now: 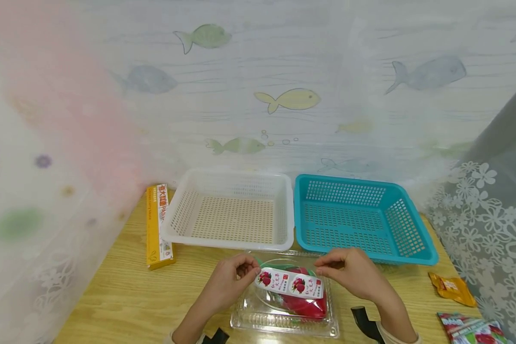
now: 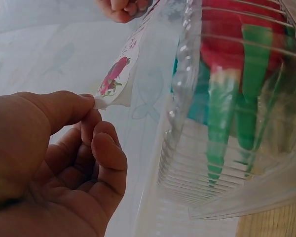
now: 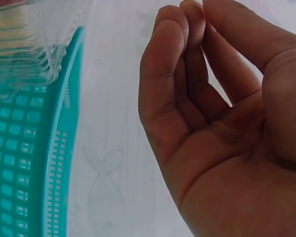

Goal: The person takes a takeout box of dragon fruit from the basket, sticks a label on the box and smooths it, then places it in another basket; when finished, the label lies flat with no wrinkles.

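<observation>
A white sticker strip [image 1: 289, 283] printed with dragon fruit pictures is stretched above a clear plastic clamshell box [image 1: 258, 321]. My left hand [image 1: 232, 279] pinches the strip's left end between thumb and forefinger, clearly seen in the left wrist view. At the other end, my right hand [image 1: 359, 272] has thumb and forefinger together by the upper right corner; its fingertips are cut off in the right wrist view. Inside the box lies a red dragon fruit [image 1: 311, 307] with green tips [image 2: 222, 118]. In the left wrist view the strip hangs apart from the lid.
Behind the box stand a white basket [image 1: 230, 242] and a teal basket [image 1: 413, 255], side by side. A yellow carton [image 1: 156, 229] lies at the left. An orange packet [image 1: 452, 288] and a colourful packet [image 1: 470, 328] rest near the table's right edge.
</observation>
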A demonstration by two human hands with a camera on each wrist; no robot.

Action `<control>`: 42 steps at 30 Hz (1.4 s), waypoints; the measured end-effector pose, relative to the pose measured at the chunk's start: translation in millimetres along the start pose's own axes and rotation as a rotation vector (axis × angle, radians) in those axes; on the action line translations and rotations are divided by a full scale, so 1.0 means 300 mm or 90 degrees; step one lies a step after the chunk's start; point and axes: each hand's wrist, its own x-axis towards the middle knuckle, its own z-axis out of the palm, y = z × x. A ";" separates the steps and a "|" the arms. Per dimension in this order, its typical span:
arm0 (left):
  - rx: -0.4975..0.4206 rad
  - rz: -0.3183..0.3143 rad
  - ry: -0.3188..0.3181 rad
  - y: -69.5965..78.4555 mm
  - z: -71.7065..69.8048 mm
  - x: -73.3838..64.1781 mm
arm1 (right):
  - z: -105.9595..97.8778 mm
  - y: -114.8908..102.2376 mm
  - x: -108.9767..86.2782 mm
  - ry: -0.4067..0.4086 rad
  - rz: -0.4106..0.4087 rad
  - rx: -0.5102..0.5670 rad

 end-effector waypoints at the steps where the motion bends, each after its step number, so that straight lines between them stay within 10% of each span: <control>1: 0.002 0.002 0.000 -0.001 0.000 0.000 | -0.001 0.000 0.004 -0.004 -0.001 0.003; 42: -0.018 0.027 -0.017 0.005 0.003 0.000 | 0.073 -0.072 0.129 -0.164 -0.089 0.017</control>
